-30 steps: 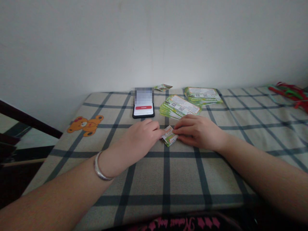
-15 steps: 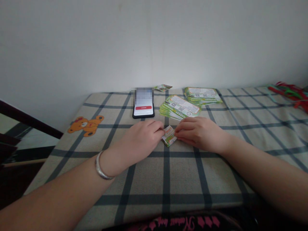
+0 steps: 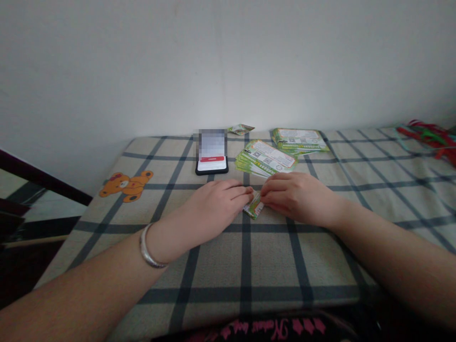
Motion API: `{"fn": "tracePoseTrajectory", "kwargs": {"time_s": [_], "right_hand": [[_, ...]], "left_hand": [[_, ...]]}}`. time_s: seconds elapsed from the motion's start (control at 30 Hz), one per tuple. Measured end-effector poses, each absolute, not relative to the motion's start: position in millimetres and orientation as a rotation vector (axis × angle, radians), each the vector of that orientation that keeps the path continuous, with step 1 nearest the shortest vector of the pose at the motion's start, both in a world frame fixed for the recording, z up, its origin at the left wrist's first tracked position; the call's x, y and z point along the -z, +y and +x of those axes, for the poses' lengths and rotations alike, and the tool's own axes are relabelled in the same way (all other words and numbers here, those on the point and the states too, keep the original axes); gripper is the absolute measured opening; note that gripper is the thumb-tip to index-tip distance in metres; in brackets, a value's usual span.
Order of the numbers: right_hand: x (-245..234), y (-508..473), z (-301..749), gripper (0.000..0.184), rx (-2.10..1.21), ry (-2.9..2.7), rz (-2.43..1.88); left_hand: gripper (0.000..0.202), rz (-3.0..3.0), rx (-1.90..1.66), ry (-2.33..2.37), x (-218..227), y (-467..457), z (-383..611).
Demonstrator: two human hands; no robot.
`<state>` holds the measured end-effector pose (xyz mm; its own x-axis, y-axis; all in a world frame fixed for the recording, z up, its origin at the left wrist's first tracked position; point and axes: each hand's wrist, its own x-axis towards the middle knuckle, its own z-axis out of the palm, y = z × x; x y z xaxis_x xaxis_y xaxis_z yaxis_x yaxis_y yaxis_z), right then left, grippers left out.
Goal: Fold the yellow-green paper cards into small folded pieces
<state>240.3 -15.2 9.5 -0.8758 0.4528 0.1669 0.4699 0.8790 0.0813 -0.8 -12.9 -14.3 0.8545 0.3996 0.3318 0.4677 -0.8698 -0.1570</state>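
Note:
My left hand [image 3: 213, 207] and my right hand [image 3: 295, 195] meet over a small folded green-and-white paper leaflet [image 3: 254, 208] lying on the checked cloth [image 3: 245, 256]. Fingertips of both hands pinch and press the leaflet, which is mostly covered; only its lower edge shows between them. A silver bangle [image 3: 146, 248] sits on my left wrist. Just beyond my right hand lies a fanned stack of the same green leaflets [image 3: 266, 157].
A second leaflet stack [image 3: 299, 140] lies farther back. A phone [image 3: 212, 152] with a lit screen lies near the wall. A folded leaflet [image 3: 241, 128] rests against the wall. Red and green strips [image 3: 432, 137] lie far right. An orange bear print [image 3: 127, 183] marks the cloth's left side.
My left fingers have slid forward over the leaflet, so less of it shows. The leaflet now looks narrower, folded down between both hands. The arms have barely shifted.

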Motion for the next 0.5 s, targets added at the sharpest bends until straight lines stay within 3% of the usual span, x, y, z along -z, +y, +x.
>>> {"fn": "tracePoseTrajectory", "kwargs": {"time_s": [0.5], "right_hand": [[-8.6,-19.4,243.7,0.021,0.128,-2.855,-0.742]], "left_hand": [[0.028,-2.788,0.359,-0.766,8.3,-17.0,0.7]]}}
